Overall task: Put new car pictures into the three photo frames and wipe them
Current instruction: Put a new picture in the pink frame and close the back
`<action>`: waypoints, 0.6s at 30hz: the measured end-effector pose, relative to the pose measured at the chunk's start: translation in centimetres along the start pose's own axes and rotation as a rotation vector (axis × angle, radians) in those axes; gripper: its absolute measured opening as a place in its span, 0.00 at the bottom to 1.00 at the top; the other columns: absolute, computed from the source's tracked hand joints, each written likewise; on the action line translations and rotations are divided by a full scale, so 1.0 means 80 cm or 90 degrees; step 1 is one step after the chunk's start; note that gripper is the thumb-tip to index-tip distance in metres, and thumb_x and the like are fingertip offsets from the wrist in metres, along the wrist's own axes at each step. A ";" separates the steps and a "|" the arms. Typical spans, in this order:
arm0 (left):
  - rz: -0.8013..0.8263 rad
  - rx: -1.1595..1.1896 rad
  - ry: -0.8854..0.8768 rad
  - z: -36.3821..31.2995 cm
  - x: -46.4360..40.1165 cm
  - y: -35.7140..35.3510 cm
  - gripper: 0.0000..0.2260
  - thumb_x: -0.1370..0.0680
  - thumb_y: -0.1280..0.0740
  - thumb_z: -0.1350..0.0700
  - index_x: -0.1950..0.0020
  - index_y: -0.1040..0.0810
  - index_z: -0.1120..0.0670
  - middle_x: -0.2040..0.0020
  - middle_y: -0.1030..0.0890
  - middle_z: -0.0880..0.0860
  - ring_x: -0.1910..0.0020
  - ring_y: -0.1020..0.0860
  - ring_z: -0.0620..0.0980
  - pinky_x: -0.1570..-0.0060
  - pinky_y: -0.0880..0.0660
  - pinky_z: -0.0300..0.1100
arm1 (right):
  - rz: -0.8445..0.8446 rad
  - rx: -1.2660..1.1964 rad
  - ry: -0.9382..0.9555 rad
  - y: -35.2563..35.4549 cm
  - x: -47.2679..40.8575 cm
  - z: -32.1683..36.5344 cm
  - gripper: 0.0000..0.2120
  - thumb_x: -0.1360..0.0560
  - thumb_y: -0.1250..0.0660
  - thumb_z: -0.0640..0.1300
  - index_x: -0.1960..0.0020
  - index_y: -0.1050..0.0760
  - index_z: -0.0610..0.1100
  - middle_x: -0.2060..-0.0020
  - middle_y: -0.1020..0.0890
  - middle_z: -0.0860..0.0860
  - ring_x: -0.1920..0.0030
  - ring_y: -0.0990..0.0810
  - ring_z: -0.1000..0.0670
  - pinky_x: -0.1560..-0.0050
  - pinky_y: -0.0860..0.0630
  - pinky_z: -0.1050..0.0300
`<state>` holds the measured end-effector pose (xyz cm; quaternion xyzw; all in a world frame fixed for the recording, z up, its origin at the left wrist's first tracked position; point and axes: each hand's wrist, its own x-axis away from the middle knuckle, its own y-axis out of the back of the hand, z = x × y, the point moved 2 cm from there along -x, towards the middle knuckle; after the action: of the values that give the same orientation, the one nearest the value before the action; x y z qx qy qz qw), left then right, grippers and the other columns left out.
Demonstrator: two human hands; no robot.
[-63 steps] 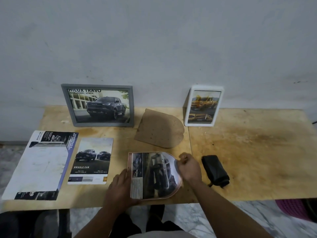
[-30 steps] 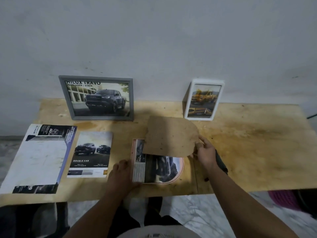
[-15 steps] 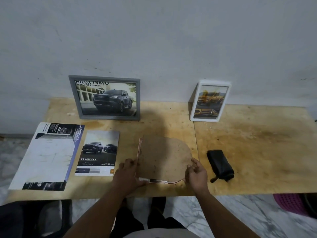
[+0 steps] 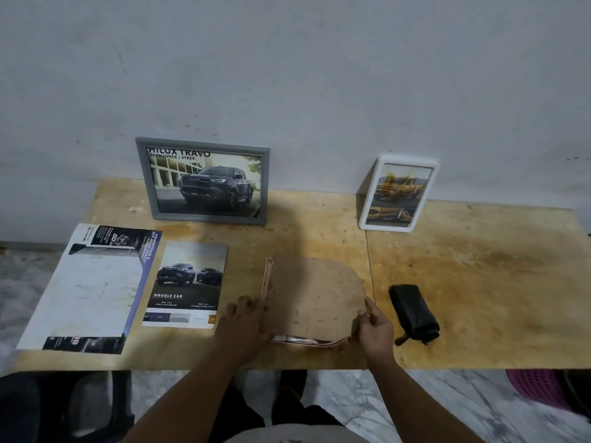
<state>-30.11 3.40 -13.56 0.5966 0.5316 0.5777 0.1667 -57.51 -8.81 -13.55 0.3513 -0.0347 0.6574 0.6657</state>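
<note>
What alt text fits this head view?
Both hands, left and right, press a brown backing board onto a pink frame lying on a wooden table. Behind stand a grey frame and a white frame, both holding car pictures.

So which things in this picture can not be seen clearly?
- Head view: car picture in the arched frame, hidden under the brown backing board.
- Small print on the Double Cab brochure: too small.
- Pink basket: cut by the table edge.
- Left hand fingertips: hidden behind the knuckles.
</note>
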 end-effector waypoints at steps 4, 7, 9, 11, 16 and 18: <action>-0.025 -0.005 -0.006 -0.001 0.002 -0.002 0.37 0.24 0.40 0.29 0.21 0.40 0.46 0.28 0.36 0.54 0.34 0.31 0.58 0.39 0.24 0.54 | 0.008 -0.011 0.011 0.009 0.002 -0.004 0.21 0.17 0.38 0.35 0.25 0.29 0.42 0.31 0.23 0.43 0.29 0.26 0.42 0.28 0.29 0.45; -0.026 0.000 -0.006 0.000 0.001 -0.003 0.39 0.26 0.44 0.28 0.19 0.42 0.47 0.28 0.35 0.54 0.35 0.30 0.59 0.41 0.23 0.53 | 0.023 0.010 0.026 0.008 0.004 -0.011 0.20 0.17 0.37 0.35 0.26 0.28 0.40 0.30 0.23 0.43 0.27 0.28 0.42 0.28 0.30 0.47; -0.022 0.001 -0.005 0.002 -0.001 -0.006 0.39 0.25 0.44 0.28 0.19 0.42 0.48 0.28 0.37 0.54 0.34 0.31 0.58 0.39 0.24 0.52 | 0.021 0.022 0.032 0.002 0.005 -0.015 0.19 0.17 0.37 0.35 0.27 0.27 0.41 0.30 0.23 0.43 0.27 0.28 0.41 0.27 0.30 0.45; -0.016 -0.005 -0.005 0.004 -0.002 -0.007 0.40 0.25 0.45 0.27 0.20 0.41 0.49 0.27 0.38 0.54 0.34 0.32 0.57 0.38 0.25 0.51 | 0.006 0.021 0.025 -0.006 0.007 -0.015 0.19 0.17 0.36 0.36 0.27 0.27 0.42 0.30 0.22 0.43 0.28 0.27 0.41 0.28 0.29 0.45; -0.008 -0.004 -0.014 0.007 -0.004 -0.007 0.42 0.29 0.48 0.25 0.22 0.38 0.49 0.28 0.38 0.53 0.34 0.32 0.56 0.38 0.25 0.51 | -0.032 0.026 0.030 -0.013 0.008 -0.012 0.19 0.17 0.36 0.38 0.27 0.25 0.43 0.32 0.21 0.43 0.30 0.25 0.40 0.31 0.27 0.45; -0.011 -0.007 -0.023 0.008 -0.005 -0.009 0.38 0.26 0.41 0.27 0.23 0.37 0.49 0.28 0.37 0.53 0.35 0.32 0.56 0.38 0.25 0.50 | -0.039 0.030 0.034 -0.013 0.008 -0.012 0.18 0.18 0.36 0.38 0.28 0.25 0.42 0.33 0.20 0.42 0.31 0.25 0.40 0.31 0.27 0.45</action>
<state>-29.78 3.61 -14.49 0.6014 0.5303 0.5685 0.1843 -56.91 -7.69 -14.41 0.3503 0.0094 0.6463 0.6779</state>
